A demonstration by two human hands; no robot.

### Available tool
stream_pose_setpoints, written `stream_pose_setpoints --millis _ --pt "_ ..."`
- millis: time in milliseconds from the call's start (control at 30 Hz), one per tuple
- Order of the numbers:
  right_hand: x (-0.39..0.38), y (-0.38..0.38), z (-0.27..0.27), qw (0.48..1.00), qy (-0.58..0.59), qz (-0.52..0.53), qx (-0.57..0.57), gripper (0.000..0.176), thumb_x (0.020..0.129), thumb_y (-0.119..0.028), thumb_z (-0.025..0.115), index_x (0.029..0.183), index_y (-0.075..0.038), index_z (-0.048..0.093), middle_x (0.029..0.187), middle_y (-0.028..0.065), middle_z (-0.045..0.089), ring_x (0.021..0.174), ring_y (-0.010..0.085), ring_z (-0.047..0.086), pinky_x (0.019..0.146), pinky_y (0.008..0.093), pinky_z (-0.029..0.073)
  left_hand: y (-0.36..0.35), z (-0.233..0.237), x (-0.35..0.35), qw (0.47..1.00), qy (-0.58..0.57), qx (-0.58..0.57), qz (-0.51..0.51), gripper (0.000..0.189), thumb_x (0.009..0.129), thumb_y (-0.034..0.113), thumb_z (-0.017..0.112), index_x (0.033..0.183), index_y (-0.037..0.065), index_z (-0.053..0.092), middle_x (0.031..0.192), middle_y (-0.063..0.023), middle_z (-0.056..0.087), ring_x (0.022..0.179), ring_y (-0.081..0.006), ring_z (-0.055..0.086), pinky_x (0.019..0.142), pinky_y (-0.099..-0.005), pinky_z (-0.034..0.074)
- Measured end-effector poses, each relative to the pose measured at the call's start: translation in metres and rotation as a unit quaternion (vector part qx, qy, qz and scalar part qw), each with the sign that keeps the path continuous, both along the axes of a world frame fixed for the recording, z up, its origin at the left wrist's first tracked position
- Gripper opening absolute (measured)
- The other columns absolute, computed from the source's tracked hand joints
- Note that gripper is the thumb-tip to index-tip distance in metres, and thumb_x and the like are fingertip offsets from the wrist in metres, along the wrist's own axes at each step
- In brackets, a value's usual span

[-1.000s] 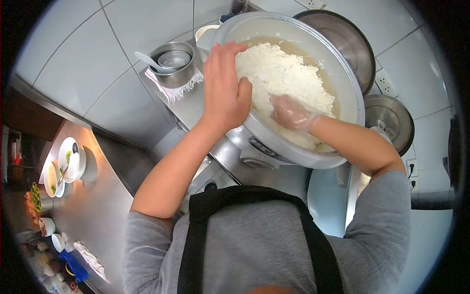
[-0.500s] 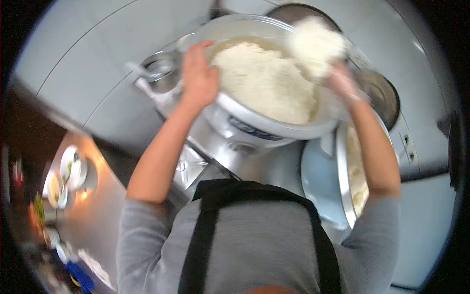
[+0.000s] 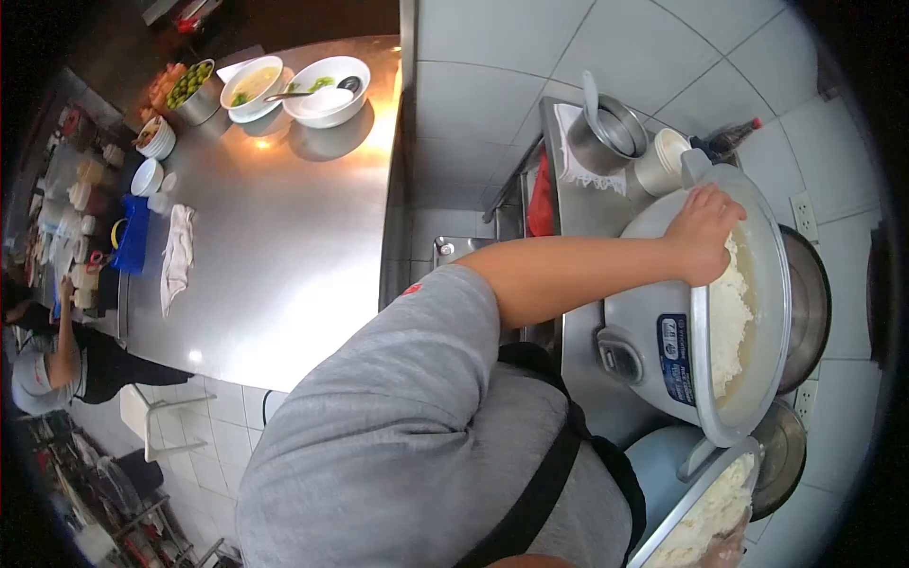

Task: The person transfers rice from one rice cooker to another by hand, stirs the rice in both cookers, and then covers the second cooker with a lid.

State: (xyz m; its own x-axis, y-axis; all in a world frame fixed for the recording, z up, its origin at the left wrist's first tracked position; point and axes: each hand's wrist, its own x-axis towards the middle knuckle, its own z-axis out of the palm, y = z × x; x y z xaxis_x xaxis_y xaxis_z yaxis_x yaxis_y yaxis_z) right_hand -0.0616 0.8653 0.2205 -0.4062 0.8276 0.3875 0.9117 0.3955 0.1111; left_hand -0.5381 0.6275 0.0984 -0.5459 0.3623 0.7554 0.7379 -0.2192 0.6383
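A large grey rice cooker (image 3: 663, 350) stands on a steel shelf at the right, with white cooked rice (image 3: 729, 312) inside it. My left hand (image 3: 703, 235) is bare and grips the cooker's far rim, arm stretched across my grey sleeve. Below the cooker, a metal tray (image 3: 684, 500) holds a mound of rice. My right hand (image 3: 729, 553) shows only as a gloved sliver at the bottom edge over that tray. Whether it holds rice is hidden.
A steel counter (image 3: 284, 218) at the left carries two white bowls (image 3: 327, 90), a blue item (image 3: 133, 232) and a white cloth (image 3: 177, 256). A metal canister (image 3: 606, 137), cup (image 3: 663, 156) and bottle (image 3: 734, 137) stand behind the cooker. Another person (image 3: 57, 369) works far left.
My right hand lifted a handful of rice out of the cooker and dropped towards the tray. My left hand stayed on the rim. The view swung left, showing the counter.
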Motion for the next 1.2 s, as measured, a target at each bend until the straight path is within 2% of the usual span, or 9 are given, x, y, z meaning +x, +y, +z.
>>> stream_pose_setpoints --millis 500,600,633,667,700,733,833,900,1200 --pt "-0.007 0.032 0.077 0.996 -0.053 0.059 0.036 0.052 0.095 -0.026 0.048 0.139 0.000 0.037 0.139 0.0180 0.044 0.126 0.0297 0.044 0.106 0.0403 0.033 0.002 -0.002 0.002 0.999 -0.034 -0.021 -0.031 0.059 0.065 0.004 0.058 0.123 0.002 0.045 0.124 -0.0257 0.042 0.131 -0.0481 0.025 0.112 -0.0558 0.014" --pt "-0.060 0.077 0.077 0.979 -0.012 0.164 -0.119 0.058 0.100 -0.036 0.038 0.147 -0.004 0.025 0.151 0.0144 0.029 0.139 0.0271 0.028 0.114 0.0403 0.022 0.006 -0.003 0.001 0.999 -0.030 -0.004 -0.013 0.059 0.063 0.002 0.057 0.121 0.003 0.047 0.125 -0.0259 0.042 0.130 -0.0474 0.028 0.111 -0.0563 0.018" --pt "-0.112 0.045 0.055 0.885 0.265 0.209 -0.320 0.060 0.100 -0.038 0.040 0.147 -0.003 0.026 0.150 0.0145 0.032 0.137 0.0272 0.031 0.113 0.0402 0.025 0.002 -0.002 -0.003 0.999 -0.027 0.000 -0.024 0.059 0.063 0.002 0.056 0.121 0.003 0.048 0.126 -0.0264 0.042 0.129 -0.0471 0.030 0.111 -0.0554 0.020" --pt "-0.139 0.062 0.033 0.865 0.268 0.233 -0.356 0.056 0.098 -0.034 0.042 0.143 -0.001 0.034 0.143 0.0161 0.042 0.130 0.0293 0.042 0.110 0.0402 0.031 -0.002 -0.003 -0.007 0.999 -0.022 0.006 -0.040 0.060 0.062 0.001 0.056 0.121 0.003 0.048 0.127 -0.0268 0.042 0.128 -0.0467 0.031 0.110 -0.0545 0.022" --pt "-0.205 0.032 0.030 0.960 -0.062 0.210 -0.176 0.054 0.098 -0.034 0.044 0.141 -0.002 0.038 0.139 0.0165 0.046 0.128 0.0265 0.044 0.109 0.0393 0.031 -0.008 0.001 -0.007 0.999 -0.027 -0.021 -0.030 0.059 0.063 0.000 0.055 0.121 0.004 0.047 0.127 -0.0271 0.042 0.127 -0.0467 0.033 0.110 -0.0537 0.023" --pt "-0.220 0.075 -0.001 0.926 0.052 0.285 -0.241 0.050 0.098 -0.026 0.048 0.141 -0.002 0.038 0.138 0.0155 0.047 0.125 0.0258 0.047 0.105 0.0383 0.038 -0.013 0.006 -0.006 0.998 -0.028 -0.047 -0.020 0.059 0.063 0.000 0.053 0.122 0.004 0.047 0.127 -0.0273 0.043 0.125 -0.0468 0.034 0.110 -0.0530 0.024" --pt "-0.315 0.060 -0.038 0.923 -0.171 0.342 0.050 0.046 0.095 -0.021 0.045 0.140 -0.022 0.040 0.101 0.0240 0.064 0.089 0.0338 0.064 0.083 0.0467 0.049 -0.014 0.007 -0.007 0.999 0.020 -0.044 0.004 0.056 0.066 -0.001 0.047 0.122 0.004 0.045 0.125 -0.0252 0.045 0.124 -0.0454 0.036 0.112 -0.0512 0.022" --pt "-0.359 0.070 -0.063 0.944 -0.263 0.200 0.026 0.036 0.096 -0.023 0.042 0.128 -0.010 0.053 0.103 0.0215 0.065 0.095 0.0358 0.063 0.084 0.0487 0.049 -0.018 0.010 -0.008 0.998 0.033 -0.053 -0.014 0.055 0.067 -0.001 0.045 0.121 0.003 0.045 0.124 -0.0246 0.045 0.124 -0.0448 0.036 0.112 -0.0524 0.020" --pt "-0.424 -0.008 -0.111 0.902 -0.251 0.350 0.027 0.040 0.090 -0.015 0.046 0.129 -0.018 0.053 0.086 0.0125 0.069 0.077 0.0254 0.068 0.061 0.0406 0.052 -0.016 0.018 -0.013 0.995 0.046 -0.080 -0.044 0.054 0.067 -0.004 0.044 0.121 0.001 0.044 0.119 -0.0254 0.046 0.120 -0.0441 0.039 0.112 -0.0548 0.019"
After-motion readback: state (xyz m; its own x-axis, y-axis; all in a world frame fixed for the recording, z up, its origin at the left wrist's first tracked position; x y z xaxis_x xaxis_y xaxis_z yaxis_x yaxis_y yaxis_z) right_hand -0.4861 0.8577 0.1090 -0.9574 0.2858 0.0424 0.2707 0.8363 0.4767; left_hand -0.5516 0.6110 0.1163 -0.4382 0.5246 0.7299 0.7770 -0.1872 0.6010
